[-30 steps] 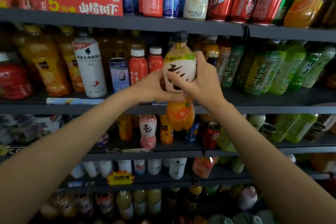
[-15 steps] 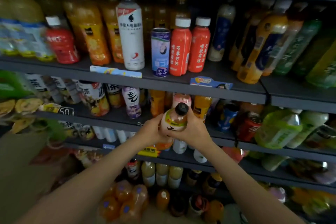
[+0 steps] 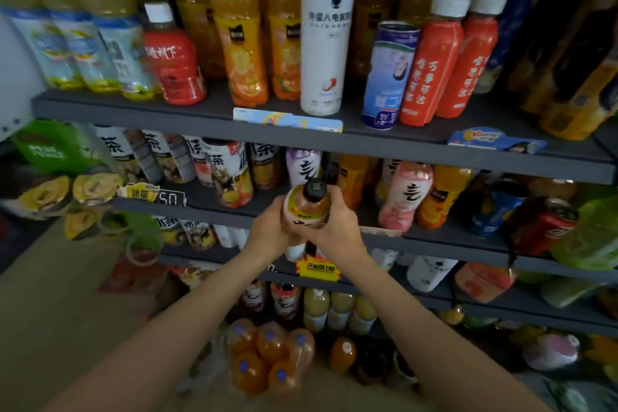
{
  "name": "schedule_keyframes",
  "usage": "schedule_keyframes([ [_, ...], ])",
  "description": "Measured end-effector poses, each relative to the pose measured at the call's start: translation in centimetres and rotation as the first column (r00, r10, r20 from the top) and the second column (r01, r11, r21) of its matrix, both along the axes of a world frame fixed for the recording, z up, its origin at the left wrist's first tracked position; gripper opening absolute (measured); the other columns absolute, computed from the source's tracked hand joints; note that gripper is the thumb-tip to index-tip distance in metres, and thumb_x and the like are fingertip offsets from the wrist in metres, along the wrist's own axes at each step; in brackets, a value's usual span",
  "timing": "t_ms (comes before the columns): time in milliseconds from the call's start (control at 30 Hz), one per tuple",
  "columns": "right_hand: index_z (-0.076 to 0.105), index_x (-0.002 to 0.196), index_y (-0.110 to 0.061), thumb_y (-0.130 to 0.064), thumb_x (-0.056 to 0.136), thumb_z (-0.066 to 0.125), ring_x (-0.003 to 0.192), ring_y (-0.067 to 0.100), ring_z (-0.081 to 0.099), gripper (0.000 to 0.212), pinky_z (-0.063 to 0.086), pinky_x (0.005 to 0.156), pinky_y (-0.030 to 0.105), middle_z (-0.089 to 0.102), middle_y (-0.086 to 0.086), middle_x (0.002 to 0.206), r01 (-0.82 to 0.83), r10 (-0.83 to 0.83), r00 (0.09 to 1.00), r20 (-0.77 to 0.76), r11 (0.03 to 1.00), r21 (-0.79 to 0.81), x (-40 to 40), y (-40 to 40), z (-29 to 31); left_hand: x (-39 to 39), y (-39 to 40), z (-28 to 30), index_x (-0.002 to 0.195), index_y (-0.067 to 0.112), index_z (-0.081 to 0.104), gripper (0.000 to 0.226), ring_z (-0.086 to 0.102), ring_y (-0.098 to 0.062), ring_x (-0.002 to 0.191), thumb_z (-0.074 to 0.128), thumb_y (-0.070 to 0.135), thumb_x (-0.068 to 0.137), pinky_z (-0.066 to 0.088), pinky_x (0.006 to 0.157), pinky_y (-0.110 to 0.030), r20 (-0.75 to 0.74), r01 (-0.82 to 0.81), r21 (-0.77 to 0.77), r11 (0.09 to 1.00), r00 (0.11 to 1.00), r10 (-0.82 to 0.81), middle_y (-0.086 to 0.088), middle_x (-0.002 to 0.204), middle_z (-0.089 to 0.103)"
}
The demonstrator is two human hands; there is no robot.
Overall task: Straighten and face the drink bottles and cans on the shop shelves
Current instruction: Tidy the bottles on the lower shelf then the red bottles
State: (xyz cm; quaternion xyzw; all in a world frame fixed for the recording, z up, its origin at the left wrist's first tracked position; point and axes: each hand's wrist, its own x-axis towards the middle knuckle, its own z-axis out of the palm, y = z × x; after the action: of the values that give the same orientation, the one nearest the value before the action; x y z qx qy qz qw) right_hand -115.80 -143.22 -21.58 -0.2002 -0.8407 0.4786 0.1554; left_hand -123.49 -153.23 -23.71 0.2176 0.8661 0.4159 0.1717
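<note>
In the head view, both hands hold one orange drink bottle [image 3: 306, 211] in the middle of the scene, in front of the second shelf [image 3: 434, 241]. The left hand [image 3: 271, 231] wraps its fingers around the left side of the bottle, and the right hand [image 3: 334, 227] grips the right side, fingers curled on the label. The bottle has a black cap [image 3: 314, 189] and it is tilted with its top toward the camera. It does not stand on any shelf; it is in the air, near the shelf edge.

Behind it on the second shelf stand a purple-labelled bottle [image 3: 302, 165] and, to the right, a pink bottle [image 3: 406, 196]. Farther right, a red can [image 3: 541, 227] lies tilted beside a blue can [image 3: 498, 211].

On the upper shelf [image 3: 133, 109] stand a tall white bottle [image 3: 326, 40], a blue and white can [image 3: 389, 75] just right of it, and two red bottles with white caps [image 3: 434, 63]. A pack of orange bottles [image 3: 271, 358] sits low, on the floor between the arms.
</note>
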Motion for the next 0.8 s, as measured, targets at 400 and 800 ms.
schedule_keyframes([
  [400,0.034,0.135,-0.010,-0.030,0.076,0.076,0.124,0.030,0.047,0.075,0.047,0.094,0.042,0.049,0.009,0.135,0.371,-0.376,0.926,0.035,0.923,0.103,-12.5,-5.9,-2.5,-9.3,-2.1,-1.5,0.124,0.000,0.050,0.035,0.054,-0.029,0.113,0.055,0.002,0.089,0.036,0.080,-0.021,-0.014,-0.036,0.112,0.993,0.999,0.037,-0.016,0.120,0.058],
  [800,0.051,0.118,0.003,0.000,0.090,0.044,0.102,0.035,0.059,0.029,0.035,0.065,0.021,0.063,0.021,0.111,0.358,-0.344,0.921,0.182,0.933,-0.045,-13.3,-6.4,-3.6,-12.8,-0.3,-2.2,0.121,0.005,0.050,0.044,0.055,-0.031,0.113,0.063,0.029,0.087,0.042,0.091,-0.034,-0.001,-0.031,0.000,1.000,1.000,0.031,-0.016,0.122,0.059],
])
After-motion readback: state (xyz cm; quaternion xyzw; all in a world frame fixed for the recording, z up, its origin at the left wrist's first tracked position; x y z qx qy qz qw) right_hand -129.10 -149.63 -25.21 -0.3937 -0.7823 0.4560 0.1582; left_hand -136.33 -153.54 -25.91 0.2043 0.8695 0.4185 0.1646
